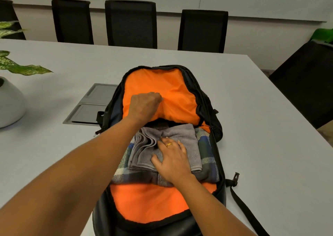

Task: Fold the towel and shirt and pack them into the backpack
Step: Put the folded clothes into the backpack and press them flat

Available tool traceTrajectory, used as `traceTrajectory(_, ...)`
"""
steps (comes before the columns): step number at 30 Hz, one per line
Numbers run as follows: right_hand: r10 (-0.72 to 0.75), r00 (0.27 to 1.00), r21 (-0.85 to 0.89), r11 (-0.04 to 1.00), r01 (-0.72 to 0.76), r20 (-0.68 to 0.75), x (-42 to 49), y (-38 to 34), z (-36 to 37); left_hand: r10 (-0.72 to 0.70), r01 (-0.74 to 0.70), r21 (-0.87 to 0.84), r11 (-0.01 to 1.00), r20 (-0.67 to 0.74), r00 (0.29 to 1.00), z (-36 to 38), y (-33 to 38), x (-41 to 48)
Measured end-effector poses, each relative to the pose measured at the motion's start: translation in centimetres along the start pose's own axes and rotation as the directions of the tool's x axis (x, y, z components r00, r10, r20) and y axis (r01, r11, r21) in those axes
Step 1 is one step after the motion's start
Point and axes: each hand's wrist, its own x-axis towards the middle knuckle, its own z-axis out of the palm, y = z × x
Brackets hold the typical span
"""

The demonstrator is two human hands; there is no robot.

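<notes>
A: On the table (252, 109) we find the backpack (149, 203) lying flat and unzipped.
B: Contents?
A: We note the folded plaid shirt (207, 145) inside, with the folded grey towel (183, 136) stacked on it.
B: Hands?
A: Left hand (145, 107) fisted, bunching the flap's orange lining (162, 80). Right hand (173, 161) flat, fingers straight, pressing on the towel.

Even, soft indoor light; faint shadows; edges bowed, slightly blurred

Right hand (171, 158) presses towel (182, 136) onto shirt (207, 145); left hand (145, 105) grips backpack flap (156, 80) (orange-lined).
</notes>
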Motion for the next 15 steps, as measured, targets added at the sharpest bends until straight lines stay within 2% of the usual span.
traceTrajectory(2,0.013,1.000,0.004,1.000,-0.013,-0.017,0.1,-0.1,0.1,-0.013,0.024,-0.080,0.996,0.139,0.990,0.9,0.7,-2.0)
traceTrajectory(4,0.011,0.999,0.009,1.000,-0.010,-0.035,-0.1,0.1,0.4,-0.075,0.121,-0.187,0.975,0.237,0.969,1.6,1.7,-3.8)
traceTrajectory(6,-0.010,0.999,0.015,1.000,0.011,-0.053,-0.4,0.3,0.6,-0.045,0.109,-0.327,0.939,0.198,0.979,1.8,2.5,-6.1)
traceTrajectory(8,-0.037,0.998,0.054,0.998,0.040,-0.054,-0.9,0.6,0.6,0.030,-0.024,-0.419,0.908,0.009,1.000,1.5,3.5,-8.8)
traceTrajectory(10,-0.031,0.996,0.130,0.991,0.042,-0.088,-1.3,1.0,0.5,0.123,-0.140,-0.442,0.886,-0.066,0.990,1.8,4.0,-11.2)
traceTrajectory(12,0.025,0.979,0.139,0.990,0.004,-0.202,-1.7,1.4,0.4,0.156,-0.148,-0.405,0.902,-0.015,0.988,2.1,3.7,-12.9)
traceTrajectory(14,0.094,0.950,0.024,0.996,-0.091,-0.297,-2.0,1.5,0.4,0.119,-0.089,-0.340,0.936,0.067,0.991,2.1,3.3,-13.7)
traceTrajectory(15,0.128,0.946,-0.034,0.989,-0.145,-0.298,-2.0,1.4,0.3,0.093,-0.057,-0.313,0.948,0.099,0.991,2.1,3.2,-14.0)
